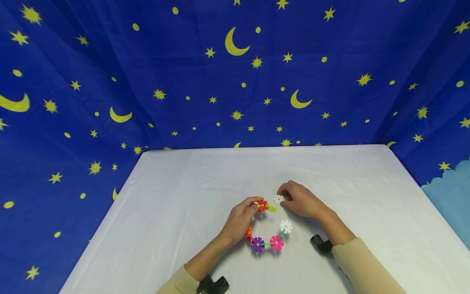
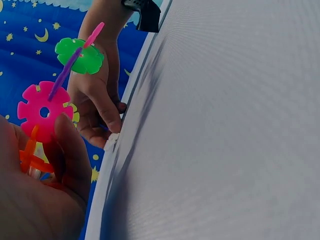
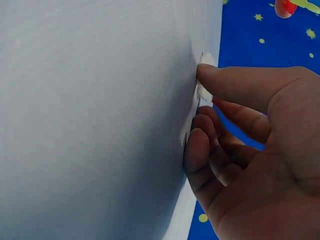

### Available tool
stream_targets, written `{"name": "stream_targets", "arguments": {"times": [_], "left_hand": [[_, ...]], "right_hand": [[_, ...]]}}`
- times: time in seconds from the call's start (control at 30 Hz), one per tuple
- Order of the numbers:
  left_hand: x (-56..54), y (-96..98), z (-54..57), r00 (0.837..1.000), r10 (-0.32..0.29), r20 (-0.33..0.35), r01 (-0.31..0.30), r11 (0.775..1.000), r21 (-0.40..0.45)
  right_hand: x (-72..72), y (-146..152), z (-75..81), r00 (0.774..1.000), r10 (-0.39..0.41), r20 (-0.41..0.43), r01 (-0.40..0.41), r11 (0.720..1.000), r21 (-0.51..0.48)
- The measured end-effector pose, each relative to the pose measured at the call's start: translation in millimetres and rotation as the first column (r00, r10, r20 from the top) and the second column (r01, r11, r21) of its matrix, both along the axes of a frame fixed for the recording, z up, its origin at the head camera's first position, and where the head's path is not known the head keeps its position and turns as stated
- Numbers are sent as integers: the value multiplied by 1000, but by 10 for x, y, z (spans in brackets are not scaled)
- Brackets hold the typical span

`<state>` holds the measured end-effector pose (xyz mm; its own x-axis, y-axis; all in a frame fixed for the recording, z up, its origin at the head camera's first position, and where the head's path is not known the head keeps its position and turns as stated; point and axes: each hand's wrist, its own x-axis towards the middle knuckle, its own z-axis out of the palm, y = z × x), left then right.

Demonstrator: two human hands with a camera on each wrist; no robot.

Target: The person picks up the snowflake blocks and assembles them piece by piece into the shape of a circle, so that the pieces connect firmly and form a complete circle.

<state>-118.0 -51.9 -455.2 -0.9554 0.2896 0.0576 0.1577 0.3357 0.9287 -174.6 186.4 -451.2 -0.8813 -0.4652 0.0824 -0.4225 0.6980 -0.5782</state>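
My left hand (image 1: 238,223) grips a curved chain of notched plastic snowflake discs near a red disc (image 1: 262,205), with a yellow-green disc (image 1: 272,208) sticking out beside it. The chain bends round through an orange disc (image 1: 248,232), a purple disc (image 1: 258,241) and a pink disc (image 1: 277,239) to a white disc (image 1: 285,223) at its other end. Part of it is hidden behind the left hand. To the right, my right hand (image 1: 304,200) pinches a separate white disc (image 1: 278,199) between thumb and finger, low at the white tabletop in the right wrist view.
A white cloth (image 1: 205,175) covers the table. Blue curtains (image 1: 198,73) with yellow stars and moons stand behind and at both sides. Black wrist devices (image 1: 321,244) sit at both sleeves, close over the cloth.
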Motion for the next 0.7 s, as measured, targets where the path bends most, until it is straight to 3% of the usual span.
{"name": "stream_targets", "arguments": {"times": [0.47,0.7], "left_hand": [[1,0,-15,1000,5,8,-6,1000,22],[0,-3,-10,1000,4,-3,-4,1000,13]], "right_hand": [[4,23,8,998,-8,62,12,998,-57],[33,50,35,984,4,176,33,977,-209]]}}
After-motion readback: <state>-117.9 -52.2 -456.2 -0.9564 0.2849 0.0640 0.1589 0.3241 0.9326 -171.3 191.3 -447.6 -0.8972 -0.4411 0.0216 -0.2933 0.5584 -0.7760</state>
